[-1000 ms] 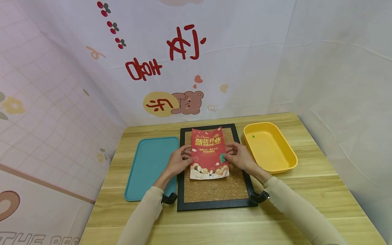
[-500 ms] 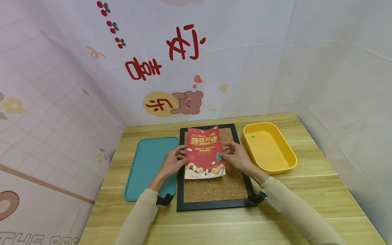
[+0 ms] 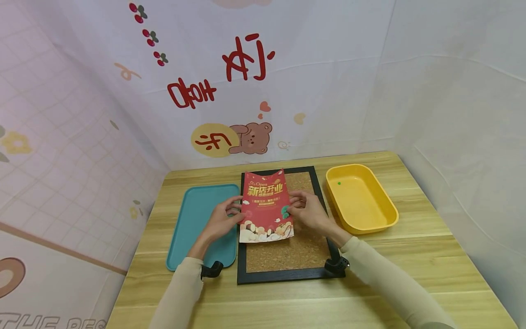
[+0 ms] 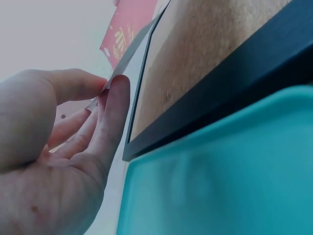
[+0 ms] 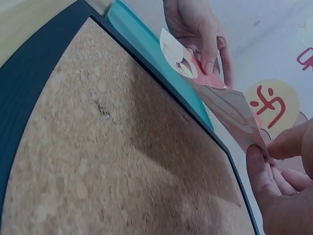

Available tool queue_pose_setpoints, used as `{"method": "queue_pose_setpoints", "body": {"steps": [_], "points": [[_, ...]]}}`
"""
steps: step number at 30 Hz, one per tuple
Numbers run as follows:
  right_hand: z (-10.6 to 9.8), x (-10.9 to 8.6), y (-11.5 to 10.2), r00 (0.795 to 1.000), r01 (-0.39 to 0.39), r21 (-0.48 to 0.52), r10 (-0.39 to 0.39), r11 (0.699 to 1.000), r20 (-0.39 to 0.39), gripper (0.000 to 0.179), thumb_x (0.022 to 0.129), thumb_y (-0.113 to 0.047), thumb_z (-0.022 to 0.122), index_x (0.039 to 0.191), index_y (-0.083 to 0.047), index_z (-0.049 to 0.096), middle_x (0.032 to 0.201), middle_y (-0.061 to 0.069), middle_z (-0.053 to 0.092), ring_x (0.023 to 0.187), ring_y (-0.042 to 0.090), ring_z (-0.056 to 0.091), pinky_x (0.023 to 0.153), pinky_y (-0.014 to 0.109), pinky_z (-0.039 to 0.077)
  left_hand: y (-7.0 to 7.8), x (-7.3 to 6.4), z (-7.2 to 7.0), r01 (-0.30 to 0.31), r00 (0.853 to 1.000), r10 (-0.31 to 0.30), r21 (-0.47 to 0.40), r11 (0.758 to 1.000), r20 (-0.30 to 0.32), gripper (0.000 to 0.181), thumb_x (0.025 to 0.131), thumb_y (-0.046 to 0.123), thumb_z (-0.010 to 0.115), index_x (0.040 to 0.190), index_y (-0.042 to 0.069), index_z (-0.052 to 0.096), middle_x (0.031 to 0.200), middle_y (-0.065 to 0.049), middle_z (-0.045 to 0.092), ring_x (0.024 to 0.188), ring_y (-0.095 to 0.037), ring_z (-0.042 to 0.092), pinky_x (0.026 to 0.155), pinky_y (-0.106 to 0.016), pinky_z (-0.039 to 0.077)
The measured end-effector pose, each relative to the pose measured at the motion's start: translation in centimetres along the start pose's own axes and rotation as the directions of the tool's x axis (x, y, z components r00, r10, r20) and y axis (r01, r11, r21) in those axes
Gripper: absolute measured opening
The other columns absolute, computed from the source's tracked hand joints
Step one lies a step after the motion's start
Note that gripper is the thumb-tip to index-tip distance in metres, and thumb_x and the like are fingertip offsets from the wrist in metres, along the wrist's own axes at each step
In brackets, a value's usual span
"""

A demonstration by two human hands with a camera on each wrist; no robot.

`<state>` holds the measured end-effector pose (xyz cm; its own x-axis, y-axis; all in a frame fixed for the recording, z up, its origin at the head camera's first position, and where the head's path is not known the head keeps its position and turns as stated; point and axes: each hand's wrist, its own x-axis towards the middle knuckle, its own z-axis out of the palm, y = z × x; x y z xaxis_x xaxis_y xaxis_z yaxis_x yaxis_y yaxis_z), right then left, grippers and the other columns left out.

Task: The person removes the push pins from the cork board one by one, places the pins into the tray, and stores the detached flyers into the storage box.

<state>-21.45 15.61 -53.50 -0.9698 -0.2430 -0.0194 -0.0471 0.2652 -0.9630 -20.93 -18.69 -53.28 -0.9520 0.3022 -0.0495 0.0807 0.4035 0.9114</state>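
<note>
A red flyer [image 3: 266, 205] with gold lettering and pictured food along its lower edge is held above a black-framed cork board [image 3: 287, 258]. My left hand [image 3: 223, 219] pinches its left edge between thumb and fingers, over the right side of the teal tray. On the opposite edge my right hand [image 3: 309, 211] pinches the flyer over the cork. Both wrist views show a gap between the paper [image 5: 230, 105] and the board. In the left wrist view the thumb and fingertips of the left hand [image 4: 73, 122] meet on the paper's edge.
The teal tray [image 3: 197, 224] lies left of the board. To the right stands a yellow bin [image 3: 365, 201] with a small green thing [image 3: 339, 183] in it. A printed cloth wall [image 3: 328, 91] rises behind the wooden table [image 3: 287, 306].
Both hands have moved left together with the flyer, from over the middle of the cork board to its left frame edge. Board, tray and bin stay put.
</note>
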Motion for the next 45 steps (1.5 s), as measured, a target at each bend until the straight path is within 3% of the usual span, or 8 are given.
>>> {"method": "queue_pose_setpoints", "body": {"steps": [3,10,17,24,32,45], "points": [[0.6,0.1,-0.1,1.000,0.012,0.008,-0.012,1.000,0.005,0.054,0.104,-0.006,0.078,0.155,0.001,0.060,0.132,0.024,0.072,0.111,0.027,0.079,0.086,0.021,0.066,0.0,-0.3,-0.6,0.018,1.000,-0.018,0.001,1.000,-0.006,0.064,0.111,0.015,0.074,0.170,0.010,0.051,0.146,-0.025,0.069,0.124,-0.037,0.075,0.096,-0.042,0.067],[2.2,0.5,-0.6,1.000,0.020,0.072,-0.021,0.997,0.010,0.056,0.103,0.000,0.076,0.156,0.005,0.058,0.131,0.028,0.069,0.108,0.026,0.077,0.084,0.018,0.064,-0.3,-1.0,-2.0,0.036,0.999,-0.036,-0.011,0.999,-0.004,0.065,0.111,0.013,0.074,0.170,0.010,0.049,0.149,-0.027,0.068,0.126,-0.041,0.074,0.101,-0.057,0.068],[3.9,0.9,-0.6,1.000,-0.009,0.098,0.007,0.995,0.017,0.055,0.103,0.004,0.075,0.155,0.005,0.058,0.130,0.027,0.068,0.107,0.025,0.076,0.083,0.019,0.064,-0.9,-1.6,-3.2,0.062,0.998,-0.062,-0.007,0.998,-0.010,0.066,0.110,0.012,0.075,0.171,0.011,0.049,0.148,-0.026,0.068,0.126,-0.039,0.076,0.096,-0.041,0.070],[5.8,1.1,-0.8,1.000,0.005,0.096,-0.006,0.995,0.010,0.055,0.103,0.007,0.074,0.155,0.007,0.058,0.128,0.028,0.067,0.107,0.027,0.076,0.083,0.019,0.064,-1.4,-2.3,-4.4,0.089,0.996,-0.089,-0.009,0.996,-0.003,0.067,0.110,0.013,0.075,0.171,0.010,0.047,0.151,-0.028,0.066,0.130,-0.041,0.074,0.099,-0.044,0.070],[7.9,1.5,-1.0,1.000,-0.002,0.109,0.001,0.994,0.011,0.054,0.102,0.006,0.075,0.154,0.006,0.059,0.125,0.024,0.068,0.101,0.020,0.074,0.080,0.022,0.065,-2.3,-3.3,-6.2,0.114,0.993,-0.114,-0.007,0.993,-0.014,0.067,0.110,0.013,0.074,0.171,0.007,0.046,0.152,-0.029,0.065,0.130,-0.042,0.074,0.097,-0.036,0.070],[11.5,2.3,-1.7,1.000,0.009,0.113,-0.012,0.994,0.027,0.055,0.099,0.007,0.076,0.152,0.008,0.060,0.124,0.027,0.070,0.101,0.023,0.077,0.081,0.024,0.066,-3.5,-4.7,-9.0,0.156,0.988,-0.156,-0.034,0.987,0.011,0.068,0.112,0.011,0.070,0.174,0.006,0.041,0.156,-0.032,0.059,0.135,-0.045,0.071,0.098,-0.031,0.069]]}}
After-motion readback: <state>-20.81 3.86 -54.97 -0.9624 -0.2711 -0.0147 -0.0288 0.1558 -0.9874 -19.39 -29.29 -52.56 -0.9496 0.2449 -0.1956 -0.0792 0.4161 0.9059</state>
